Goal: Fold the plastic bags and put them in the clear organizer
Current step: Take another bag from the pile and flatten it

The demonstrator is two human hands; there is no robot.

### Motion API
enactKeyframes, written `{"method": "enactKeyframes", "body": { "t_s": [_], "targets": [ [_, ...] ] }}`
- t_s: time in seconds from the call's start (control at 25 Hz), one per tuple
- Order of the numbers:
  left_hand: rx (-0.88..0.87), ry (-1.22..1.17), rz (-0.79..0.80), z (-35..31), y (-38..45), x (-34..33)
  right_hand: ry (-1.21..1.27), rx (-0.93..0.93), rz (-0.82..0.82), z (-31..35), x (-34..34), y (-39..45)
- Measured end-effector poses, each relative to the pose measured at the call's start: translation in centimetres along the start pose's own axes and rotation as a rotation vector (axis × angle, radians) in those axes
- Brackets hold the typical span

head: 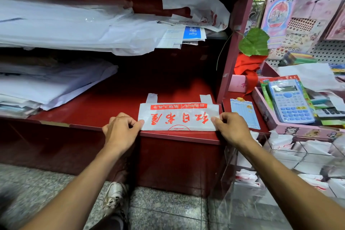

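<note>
While the plastic bag [178, 117] lies flat on the front edge of the red counter [104, 110], it is held at both short ends: the left hand [121, 132] pinches the left end between thumb and curled fingers, and the right hand [231, 129] pinches the right end in the same manner. The bag is judged to be part-folded, since it is reduced to a long narrow strip with its two handle loops projecting from the far edge, away from the person. White film with large red characters and a red printed banner is noted; the surface appears thin, slightly wrinkled and semi-opaque. Further folds across the length are judged to be outstanding before it is small enough to be stowed. To the right of the counter and below its edge, the clear organizer [298, 157] is seen, and several white folded bags with red print are already lodged in its compartments, so the task is assessed as well under way. Above the counter, on the upper shelf, a loose unfolded bag [201, 13] of the same kind is observed, which suggests that more remain to be processed. How many remain cannot be told.
</note>
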State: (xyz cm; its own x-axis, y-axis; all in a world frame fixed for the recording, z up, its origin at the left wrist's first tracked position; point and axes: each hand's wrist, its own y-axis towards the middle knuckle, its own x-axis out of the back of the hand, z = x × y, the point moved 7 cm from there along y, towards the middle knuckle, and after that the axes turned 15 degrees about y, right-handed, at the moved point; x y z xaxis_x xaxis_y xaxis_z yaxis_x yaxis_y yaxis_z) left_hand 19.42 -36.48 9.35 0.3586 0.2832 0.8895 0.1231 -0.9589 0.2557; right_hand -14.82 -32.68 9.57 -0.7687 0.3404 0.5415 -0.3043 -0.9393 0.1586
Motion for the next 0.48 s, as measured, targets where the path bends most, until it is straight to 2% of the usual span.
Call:
{"method": "enactKeyframes", "body": {
  "t_s": [0.32, 0.4, 0.48],
  "targets": [
    [0.02, 0.074, -0.012, -0.8, 0.0, 0.1, -0.09, -0.067, -0.069, 0.4, -0.2, 0.0],
    [0.011, 0.078, -0.007, -0.9, -0.1, 0.1, -0.22, 0.069, -0.137, 1.6, 0.1, -0.4],
    [0.004, 0.078, 0.01, -1.0, 0.0, 0.1, -0.432, 0.323, -0.121, 3.7, -1.1, -1.2]
  ]
}}
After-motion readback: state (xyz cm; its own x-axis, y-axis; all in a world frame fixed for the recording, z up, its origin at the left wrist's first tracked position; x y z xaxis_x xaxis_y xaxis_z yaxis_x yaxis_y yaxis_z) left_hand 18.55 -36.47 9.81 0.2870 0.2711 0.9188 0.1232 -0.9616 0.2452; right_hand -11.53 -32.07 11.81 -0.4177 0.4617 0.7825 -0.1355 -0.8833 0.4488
